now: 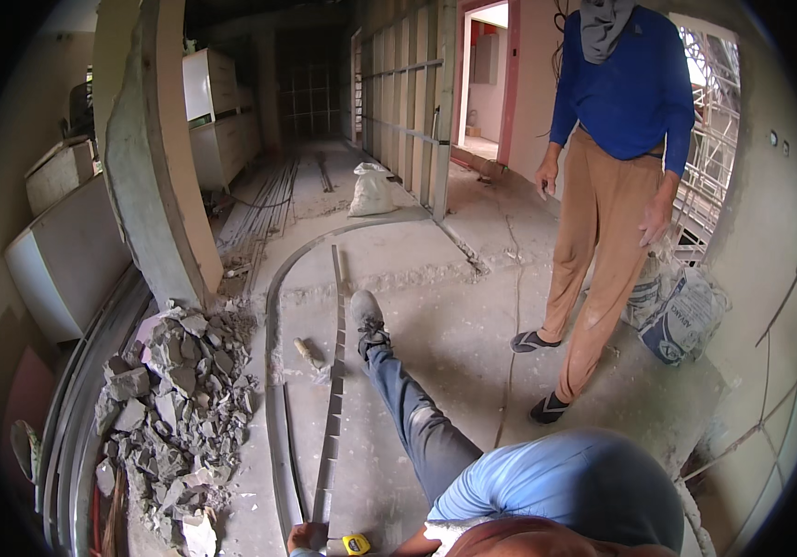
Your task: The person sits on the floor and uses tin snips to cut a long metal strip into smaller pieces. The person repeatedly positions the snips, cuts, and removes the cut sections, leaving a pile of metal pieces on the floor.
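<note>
My left hand (307, 536) is at the lower edge, its fingers curled at the near end of a long, thin metal track (333, 408) with notches along it. This track lies on the concrete floor, slightly bent, beside a curved metal track (273, 343) that sweeps round toward the back. A yellow tape measure (355, 544) sits just right of my left hand. Part of my right hand or wrist (412, 544) shows near it; its fingers are hidden. My outstretched leg (417, 418) ends in a grey shoe beside the notched track.
Broken concrete rubble (176, 399) is heaped at the left, by a pillar (162, 158). A person in blue (621, 93) stands at the right, near filled sacks (681, 311). A white sack (372, 190) stands farther back beside metal wall framing (403, 102). Long metal profiles (273, 200) lie behind.
</note>
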Motion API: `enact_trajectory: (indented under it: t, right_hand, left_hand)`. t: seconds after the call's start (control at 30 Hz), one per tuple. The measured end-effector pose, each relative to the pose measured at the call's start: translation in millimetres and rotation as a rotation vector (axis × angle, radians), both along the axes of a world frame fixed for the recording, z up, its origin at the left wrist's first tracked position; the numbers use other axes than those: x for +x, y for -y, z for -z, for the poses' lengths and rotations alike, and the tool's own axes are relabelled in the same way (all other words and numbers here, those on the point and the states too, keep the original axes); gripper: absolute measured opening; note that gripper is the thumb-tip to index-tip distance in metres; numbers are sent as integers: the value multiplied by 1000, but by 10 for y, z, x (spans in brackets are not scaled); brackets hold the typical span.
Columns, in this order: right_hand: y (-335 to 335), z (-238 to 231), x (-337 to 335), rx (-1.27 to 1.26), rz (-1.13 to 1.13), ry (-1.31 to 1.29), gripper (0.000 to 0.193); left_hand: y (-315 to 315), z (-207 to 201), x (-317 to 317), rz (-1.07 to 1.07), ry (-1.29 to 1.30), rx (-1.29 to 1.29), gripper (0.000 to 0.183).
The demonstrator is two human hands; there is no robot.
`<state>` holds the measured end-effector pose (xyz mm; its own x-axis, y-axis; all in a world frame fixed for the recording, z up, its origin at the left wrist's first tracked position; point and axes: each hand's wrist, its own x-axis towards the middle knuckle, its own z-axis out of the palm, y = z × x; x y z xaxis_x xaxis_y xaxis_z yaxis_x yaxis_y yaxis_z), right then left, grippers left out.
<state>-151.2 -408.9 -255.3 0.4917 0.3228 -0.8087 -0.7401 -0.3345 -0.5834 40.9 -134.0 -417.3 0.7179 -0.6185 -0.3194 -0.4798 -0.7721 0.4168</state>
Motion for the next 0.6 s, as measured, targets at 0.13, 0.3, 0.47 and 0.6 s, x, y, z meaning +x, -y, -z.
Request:
enact_trajectory:
  t: [0.13, 0.3, 0.47, 0.6]
  right_hand:
    - [76, -103, 187, 62, 125, -4, 29]
    - [17, -230, 327, 148, 239, 23, 25]
    - [-525, -151, 188, 344, 365, 47, 20]
    - [-840, 13, -144, 367, 500, 6, 17]
  left_hand:
    - [52, 88, 91, -36, -53, -7, 50]
    - [-12, 170, 66, -69, -107, -24, 44]
    - [93, 401, 295, -18, -287, -255, 40]
    - [27, 153, 272, -50, -310, -110, 38]
